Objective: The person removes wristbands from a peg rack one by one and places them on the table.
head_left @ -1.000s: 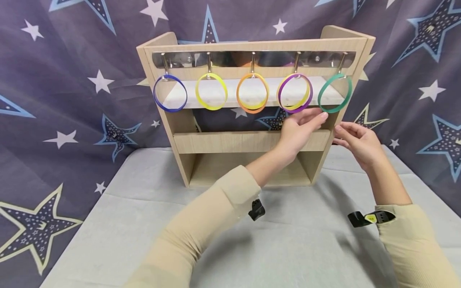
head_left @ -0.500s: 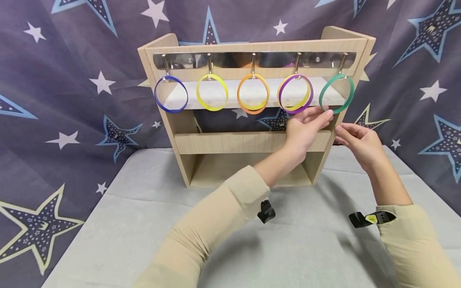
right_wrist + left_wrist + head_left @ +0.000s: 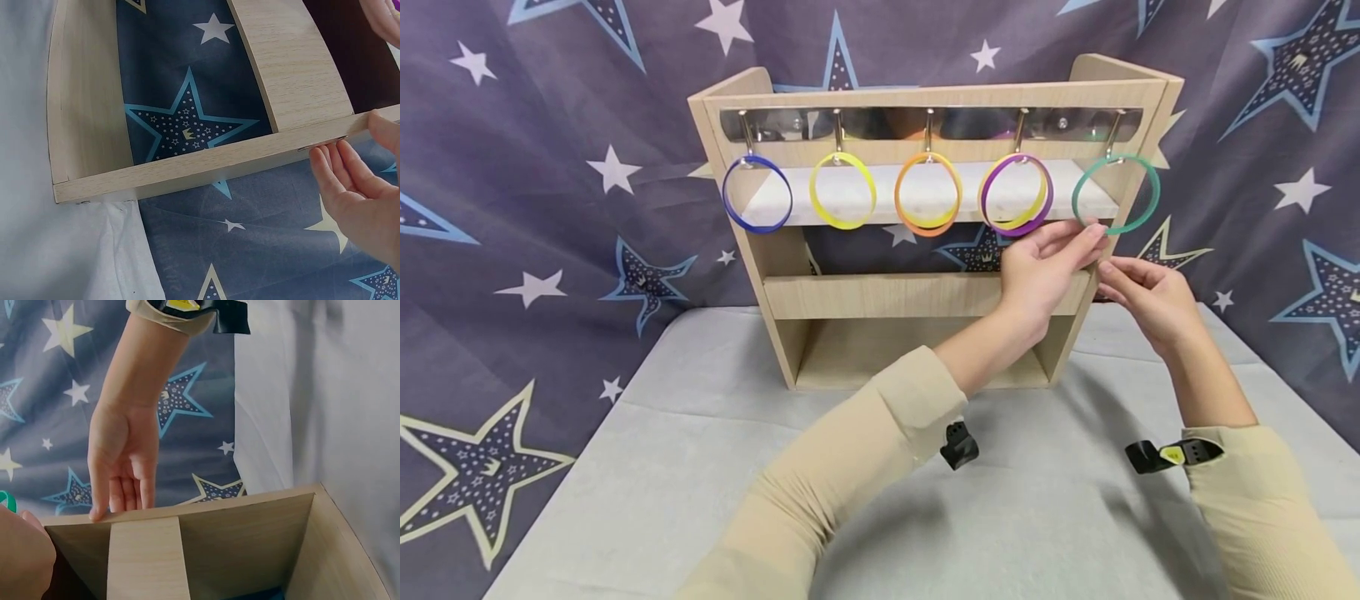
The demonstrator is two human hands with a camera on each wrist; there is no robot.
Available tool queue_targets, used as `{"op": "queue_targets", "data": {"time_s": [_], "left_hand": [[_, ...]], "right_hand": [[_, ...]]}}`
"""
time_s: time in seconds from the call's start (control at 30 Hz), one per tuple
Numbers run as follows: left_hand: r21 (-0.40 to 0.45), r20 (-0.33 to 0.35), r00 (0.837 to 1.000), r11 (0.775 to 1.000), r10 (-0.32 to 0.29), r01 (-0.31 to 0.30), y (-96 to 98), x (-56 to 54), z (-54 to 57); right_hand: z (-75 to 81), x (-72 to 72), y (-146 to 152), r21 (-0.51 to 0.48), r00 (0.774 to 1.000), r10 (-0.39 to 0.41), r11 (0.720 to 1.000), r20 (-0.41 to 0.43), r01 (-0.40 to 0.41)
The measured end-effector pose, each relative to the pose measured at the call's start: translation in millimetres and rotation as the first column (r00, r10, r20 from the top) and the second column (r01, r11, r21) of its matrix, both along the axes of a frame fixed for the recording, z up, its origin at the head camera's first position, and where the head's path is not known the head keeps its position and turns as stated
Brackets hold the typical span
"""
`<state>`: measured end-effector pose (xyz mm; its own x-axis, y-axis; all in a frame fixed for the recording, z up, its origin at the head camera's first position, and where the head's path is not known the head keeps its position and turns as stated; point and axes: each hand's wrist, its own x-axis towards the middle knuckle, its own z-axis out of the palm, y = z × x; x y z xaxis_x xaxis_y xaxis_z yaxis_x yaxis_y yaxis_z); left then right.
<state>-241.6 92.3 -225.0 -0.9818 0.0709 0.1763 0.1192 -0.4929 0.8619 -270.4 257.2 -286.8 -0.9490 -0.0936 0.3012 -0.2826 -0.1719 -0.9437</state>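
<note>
A green ring point(image 3: 1150, 200) hangs from the rightmost hook of the wooden shelf unit point(image 3: 880, 297). My left hand point(image 3: 1037, 271) pinches the ring's lower edge between thumb and fingers. In the left wrist view only a bit of the green ring point(image 3: 7, 501) shows beside that hand. At the unit's right side, my right hand point(image 3: 1150, 304) rests its fingertips on the outer face, with the thumb against the front edge. The right wrist view shows these fairly straight fingers point(image 3: 350, 169) touching the side panel point(image 3: 187, 164).
Along the metal hook strip point(image 3: 880, 125) hang a blue ring point(image 3: 765, 228), a yellow ring point(image 3: 842, 224), an orange ring point(image 3: 917, 230) with yellow behind, and a purple ring point(image 3: 1018, 232) with yellow behind. The unit stands on a grey cloth-covered table point(image 3: 700, 467) before a starry curtain point(image 3: 572, 250).
My left hand has moved right and slightly up and come to the green ring. The ring's lower part has swung to the right. My right hand has stayed at the side panel.
</note>
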Motion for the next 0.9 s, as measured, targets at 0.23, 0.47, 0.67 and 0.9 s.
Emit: {"op": "queue_targets", "data": {"time_s": [0.23, 0.47, 0.67, 0.9], "left_hand": [[0.009, -0.030, 0.999, 1.000, -0.024, 0.024, 0.6, 6.2, 2.9], [0.043, -0.065, 0.996, 0.997, -0.056, 0.059, -3.5, 13.1, 5.8], [0.081, -0.059, 0.992, 0.990, -0.109, 0.113, -10.9, 17.7, 7.6], [0.081, -0.011, 0.986, 0.982, -0.168, 0.168, -22.8, 20.7, 1.0]], "right_hand": [[-0.3, -0.3, 2, -0.010, 1.000, 0.000, 1.000, 0.021, 0.001], [0.2, -0.4, 2, -0.022, 1.000, 0.012, 1.000, 0.025, -0.012], [1.3, 0.1, 2, 0.008, 0.999, -0.006, 1.000, 0.033, 0.006], [1.0, 0.3, 2, 0.010, 1.000, 0.018, 1.000, 0.011, -0.018]]}}
